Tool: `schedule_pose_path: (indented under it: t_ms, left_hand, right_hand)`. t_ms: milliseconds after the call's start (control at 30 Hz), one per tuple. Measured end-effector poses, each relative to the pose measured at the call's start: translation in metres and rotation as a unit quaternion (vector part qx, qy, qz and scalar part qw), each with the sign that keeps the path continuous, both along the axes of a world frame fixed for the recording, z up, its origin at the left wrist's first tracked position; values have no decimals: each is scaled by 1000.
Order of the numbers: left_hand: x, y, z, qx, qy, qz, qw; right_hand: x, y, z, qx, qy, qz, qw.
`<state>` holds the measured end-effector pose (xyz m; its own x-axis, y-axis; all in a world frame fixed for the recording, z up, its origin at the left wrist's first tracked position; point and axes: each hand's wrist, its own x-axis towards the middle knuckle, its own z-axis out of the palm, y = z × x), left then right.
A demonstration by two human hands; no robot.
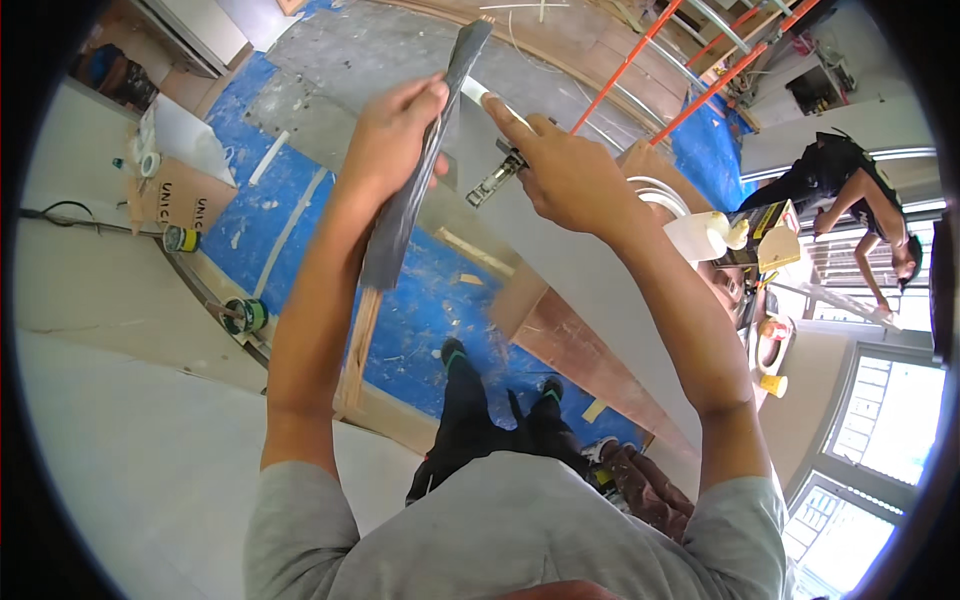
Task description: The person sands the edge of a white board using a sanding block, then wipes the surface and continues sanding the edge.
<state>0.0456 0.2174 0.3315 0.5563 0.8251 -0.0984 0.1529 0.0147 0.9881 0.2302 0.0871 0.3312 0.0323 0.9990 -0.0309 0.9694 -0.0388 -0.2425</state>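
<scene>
My left hand (pixel 395 130) is wrapped round a long, dark grey covered strip (pixel 410 200), raised and tilted in front of me. Bare wood shows at its lower end, where a thin wooden batten (pixel 357 345) sticks out. My right hand (pixel 570 175) is closed, its index finger stretched along a short white piece (pixel 475 91) that reaches the strip's upper part. Below those fingers juts a silver metal tool (pixel 493 182) with a dark section; its exact kind I cannot make out.
A pale board (pixel 600 300) runs under my right arm, bearing a white bottle (pixel 700 236) and a black box (pixel 765 228). Blue sheeting (pixel 410 345) covers the floor. Green tins (pixel 243 316) stand at left. An orange ladder (pixel 690 105) stands far right; another person (pixel 850 185) works beyond.
</scene>
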Motion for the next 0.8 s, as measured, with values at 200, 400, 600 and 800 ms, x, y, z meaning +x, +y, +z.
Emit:
schedule_pose_path:
  t_ms: [200,400,600,800]
  left_hand:
    - [2,0,6,3,37,-2,999]
    - [6,7,19,26,62,-10,998]
    - [-2,3,21,21,73,-34,997]
    - [5,26,19,38,70,-55,995]
  right_hand:
    - [1,-1,4,-2,-10,12,1000]
    - [-6,-2,4,-6,-19,19,1000]
    - [-1,-2,3,-17,-18,12,1000]
    - [-12,0,6,-22,-16,15,1000]
